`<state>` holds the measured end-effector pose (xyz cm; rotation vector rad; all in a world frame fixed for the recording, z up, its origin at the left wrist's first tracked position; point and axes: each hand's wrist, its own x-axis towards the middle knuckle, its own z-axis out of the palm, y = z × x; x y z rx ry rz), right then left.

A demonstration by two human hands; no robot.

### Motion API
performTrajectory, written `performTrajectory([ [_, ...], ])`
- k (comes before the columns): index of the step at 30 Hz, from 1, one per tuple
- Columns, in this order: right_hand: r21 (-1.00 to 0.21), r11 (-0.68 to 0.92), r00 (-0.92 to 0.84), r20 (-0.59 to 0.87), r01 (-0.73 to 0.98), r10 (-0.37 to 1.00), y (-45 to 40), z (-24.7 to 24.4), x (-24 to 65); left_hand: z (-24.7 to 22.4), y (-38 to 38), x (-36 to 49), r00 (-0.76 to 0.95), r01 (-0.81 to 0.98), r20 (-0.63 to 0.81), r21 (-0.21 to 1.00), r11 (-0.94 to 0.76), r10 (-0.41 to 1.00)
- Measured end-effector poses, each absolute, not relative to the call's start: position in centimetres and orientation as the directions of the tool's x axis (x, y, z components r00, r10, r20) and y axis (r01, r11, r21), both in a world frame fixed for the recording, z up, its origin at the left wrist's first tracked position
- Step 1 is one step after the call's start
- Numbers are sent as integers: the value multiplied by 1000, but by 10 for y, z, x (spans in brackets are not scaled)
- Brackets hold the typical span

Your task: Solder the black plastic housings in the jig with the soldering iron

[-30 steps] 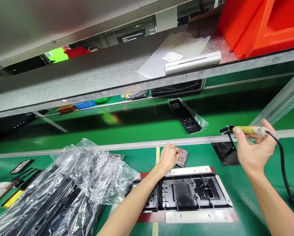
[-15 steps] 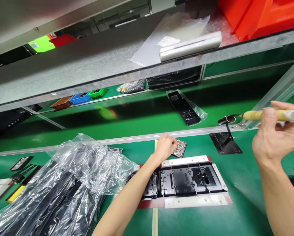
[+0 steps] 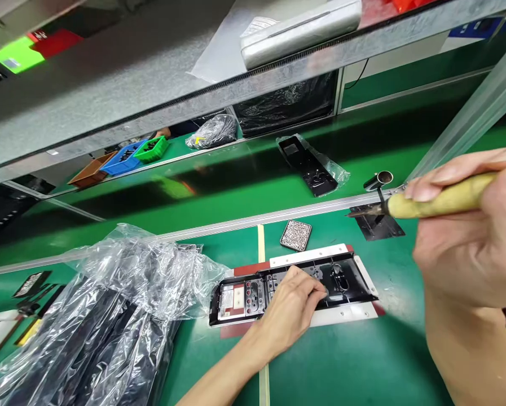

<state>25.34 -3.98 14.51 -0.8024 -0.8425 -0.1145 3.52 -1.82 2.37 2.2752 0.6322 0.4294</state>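
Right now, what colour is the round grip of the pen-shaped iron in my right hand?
The round grip is yellow; it shows best in the head view.

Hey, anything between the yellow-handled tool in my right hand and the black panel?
Your left hand covers the middle of the black panel. Toward its right end, only the white strip along the far edge lies between it and the yellow-handled tool in your right hand.

Left hand (image 3: 290, 304): centre, palm down, fingers (image 3: 307, 285) bent, tips together. Right hand (image 3: 476, 242): right side, raised, fingers curled.
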Motion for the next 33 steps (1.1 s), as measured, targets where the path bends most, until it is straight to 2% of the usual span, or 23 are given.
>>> performTrajectory([
  [3, -559, 748, 707, 686, 358, 174, -40, 142, 246, 15, -21, 40, 813, 304, 148, 717, -627, 563],
  [11, -677, 699, 704, 612, 231, 360, -66, 138, 243, 5, -23, 42, 722, 290, 205, 778, -558, 660],
  [15, -720, 674, 696, 570, 166, 437, -70, 145, 237, 5, -24, 42, 725, 275, 240, 759, -590, 646],
  [23, -738, 673, 634, 545, 53, 548, -75, 142, 227, 14, -30, 30, 738, 251, 375, 620, -744, 561],
  [29, -779, 624, 588, 477, -61, 653, -83, 131, 220, 1, -38, 18, 822, 317, 336, 404, -858, 461],
  [33, -797, 588, 511, 452, -138, 732, -85, 123, 213, 1, -39, 21, 823, 334, 358, 325, -885, 442],
])
